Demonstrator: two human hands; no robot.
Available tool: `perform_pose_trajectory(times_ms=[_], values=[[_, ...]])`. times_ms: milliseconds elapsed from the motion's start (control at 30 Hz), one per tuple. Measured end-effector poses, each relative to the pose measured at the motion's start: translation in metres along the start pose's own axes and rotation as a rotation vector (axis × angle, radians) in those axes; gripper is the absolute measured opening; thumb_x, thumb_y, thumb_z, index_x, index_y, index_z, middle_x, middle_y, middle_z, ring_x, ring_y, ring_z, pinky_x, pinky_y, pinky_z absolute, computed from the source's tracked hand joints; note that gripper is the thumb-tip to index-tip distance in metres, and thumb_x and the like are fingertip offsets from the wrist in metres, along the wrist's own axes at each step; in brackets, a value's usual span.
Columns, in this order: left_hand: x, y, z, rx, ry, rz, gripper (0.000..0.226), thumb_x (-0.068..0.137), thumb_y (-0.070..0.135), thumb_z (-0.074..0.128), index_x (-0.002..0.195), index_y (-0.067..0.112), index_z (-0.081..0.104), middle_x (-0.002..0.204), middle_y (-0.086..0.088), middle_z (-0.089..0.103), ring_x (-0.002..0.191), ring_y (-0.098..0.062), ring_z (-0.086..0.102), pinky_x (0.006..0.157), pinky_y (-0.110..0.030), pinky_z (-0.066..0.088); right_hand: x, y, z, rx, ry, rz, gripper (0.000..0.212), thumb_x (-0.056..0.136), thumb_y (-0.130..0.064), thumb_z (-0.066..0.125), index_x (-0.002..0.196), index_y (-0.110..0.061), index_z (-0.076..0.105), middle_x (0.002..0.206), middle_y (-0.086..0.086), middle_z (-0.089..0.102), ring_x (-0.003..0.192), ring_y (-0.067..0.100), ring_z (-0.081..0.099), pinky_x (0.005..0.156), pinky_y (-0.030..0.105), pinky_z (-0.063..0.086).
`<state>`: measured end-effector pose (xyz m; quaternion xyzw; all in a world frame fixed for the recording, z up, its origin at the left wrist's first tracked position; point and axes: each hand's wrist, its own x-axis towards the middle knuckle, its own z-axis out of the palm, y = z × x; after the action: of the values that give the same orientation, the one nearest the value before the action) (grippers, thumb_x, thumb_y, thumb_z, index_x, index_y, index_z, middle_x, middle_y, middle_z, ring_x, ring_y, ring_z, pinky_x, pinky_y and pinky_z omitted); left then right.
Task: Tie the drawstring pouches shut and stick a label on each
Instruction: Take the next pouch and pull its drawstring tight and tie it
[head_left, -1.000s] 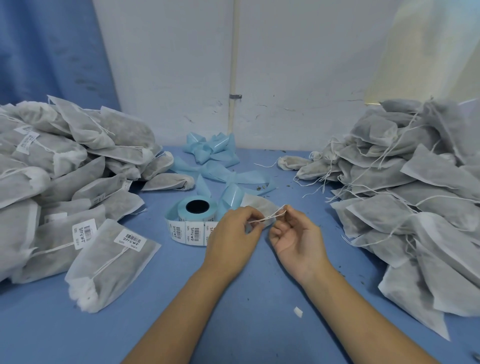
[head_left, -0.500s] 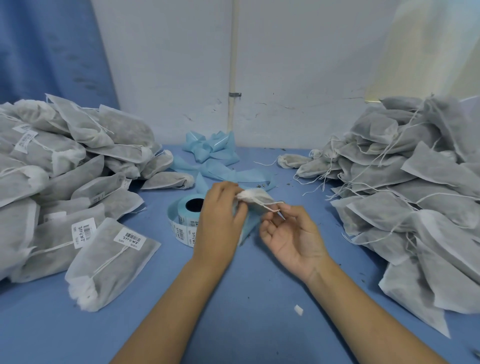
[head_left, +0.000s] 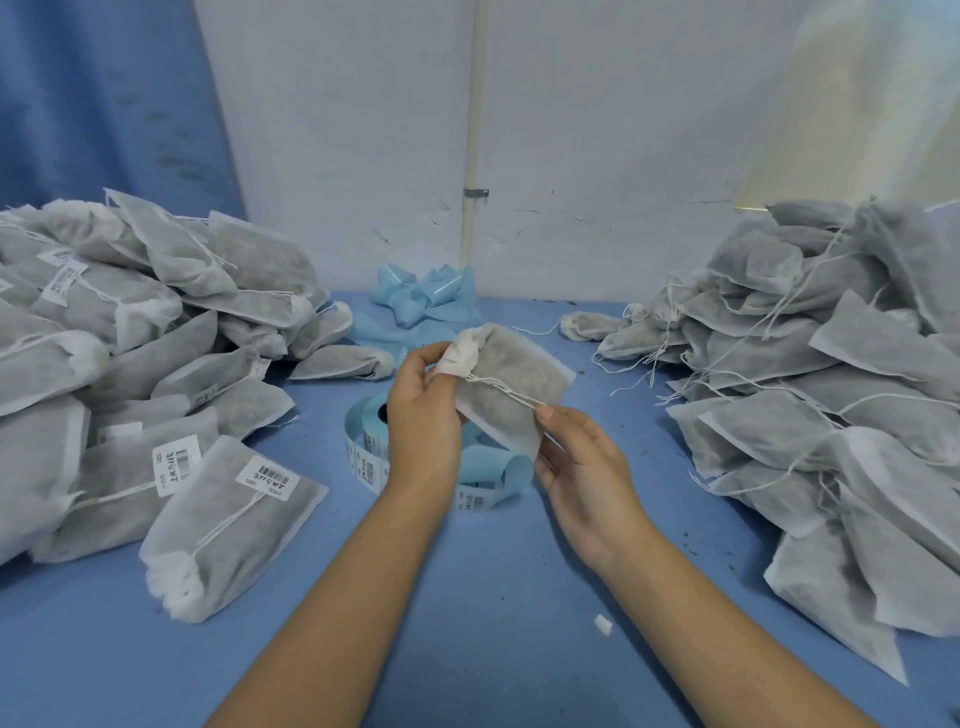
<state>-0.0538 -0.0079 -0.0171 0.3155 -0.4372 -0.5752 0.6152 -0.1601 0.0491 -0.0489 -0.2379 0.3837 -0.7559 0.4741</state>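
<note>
Grey drawstring pouch (head_left: 511, 387) held up over the blue table (head_left: 467, 597), above the label roll (head_left: 371, 441). Left hand (head_left: 423, 410) pinches its gathered white neck; right hand (head_left: 576, 457) pinches the lower edge, thumb on the drawstring (head_left: 501, 389) lying across the fabric. Labelled pouches (head_left: 119, 374) heaped at left, one nearest (head_left: 228, 525) with barcode sticker (head_left: 267, 475). Unlabelled pile (head_left: 831, 395) at right, strings loose. Blue backing strips (head_left: 423, 299) behind.

Grey cinched pouch (head_left: 511, 387), tilted, aloft
</note>
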Motion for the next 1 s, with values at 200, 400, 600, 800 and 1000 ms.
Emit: perform_pose_trajectory(times_ms=[200,400,600,800,1000], values=[[-0.005,-0.003,-0.002,-0.154,-0.23,-0.145,0.028,0.09,0.001,0.039,0.091,0.011,0.065,0.084,-0.006,0.066,0.079,-0.017,0.063,0.072,-0.027,0.05,0.0,0.001,-0.002,-0.028,0.063,-0.017,0.009,0.086,-0.006,0.063,0.079,-0.01,0.066,0.079,0.004,0.07,0.074,0.014,0.066,0.069,0.023,0.054],[-0.008,-0.001,-0.004,0.016,-0.335,-0.117,0.019,0.083,0.003,0.052,0.09,0.017,0.063,0.08,0.003,0.07,0.079,-0.011,0.066,0.072,-0.024,0.054,-0.001,0.002,-0.001,-0.003,0.118,-0.013,0.007,0.089,-0.007,0.062,0.082,-0.009,0.063,0.085,0.009,0.069,0.076,0.016,0.065,0.068,0.023,0.054],[-0.013,-0.008,0.002,0.345,-0.297,0.086,0.028,0.085,0.012,0.07,0.111,0.009,0.061,0.098,-0.002,0.071,0.091,-0.009,0.067,0.078,-0.02,0.053,-0.006,0.006,0.005,-0.07,0.086,-0.053,0.009,0.088,-0.01,0.064,0.079,-0.009,0.06,0.075,0.005,0.068,0.068,0.012,0.066,0.059,0.019,0.052],[-0.009,-0.008,0.001,0.211,-0.215,0.045,0.019,0.082,0.013,0.073,0.099,0.016,0.063,0.085,0.007,0.073,0.081,-0.004,0.069,0.065,-0.015,0.052,-0.008,0.008,0.008,-0.139,0.074,-0.088,0.007,0.09,-0.011,0.062,0.085,-0.008,0.06,0.081,0.01,0.07,0.072,0.015,0.067,0.062,0.02,0.051],[-0.005,-0.009,0.0,0.222,-0.102,0.063,0.006,0.083,0.02,0.072,0.086,0.02,0.066,0.072,0.012,0.072,0.068,0.002,0.067,0.058,-0.012,0.049,-0.01,0.011,0.007,-0.283,0.021,-0.185,0.006,0.09,-0.011,0.061,0.088,-0.006,0.059,0.07,-0.002,0.07,0.066,0.007,0.065,0.062,0.017,0.05]])
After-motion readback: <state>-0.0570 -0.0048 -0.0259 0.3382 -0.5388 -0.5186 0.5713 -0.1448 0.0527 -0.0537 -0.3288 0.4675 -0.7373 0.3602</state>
